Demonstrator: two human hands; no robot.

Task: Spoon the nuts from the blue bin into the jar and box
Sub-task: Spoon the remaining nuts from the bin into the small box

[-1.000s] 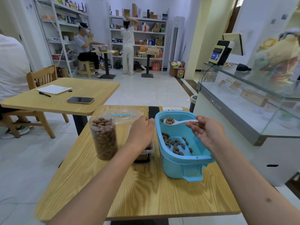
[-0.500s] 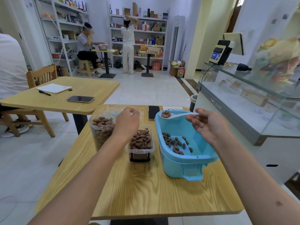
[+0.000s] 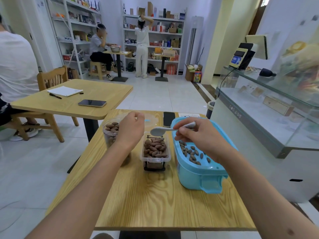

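A shop with stocked shelves is filling the upper frame; no writing is readable. At centre, on the wooden counter (image 3: 155, 200), the right hand (image 3: 195, 135) is pinching a white spoon (image 3: 159, 130) over the nut-filled box (image 3: 155, 150), just left of the blue bin (image 3: 198, 175). The left hand (image 3: 129, 130), fingers curled, is resting on the jar (image 3: 110, 131).

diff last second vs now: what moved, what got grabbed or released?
The right hand carried the spoon leftward from over the blue bin to above the box; its bowl is now tipped over, nuts dropping. The left hand shifted left off the box, toward the jar. Nothing newly grabbed or released. Jar, box and bin stayed put.
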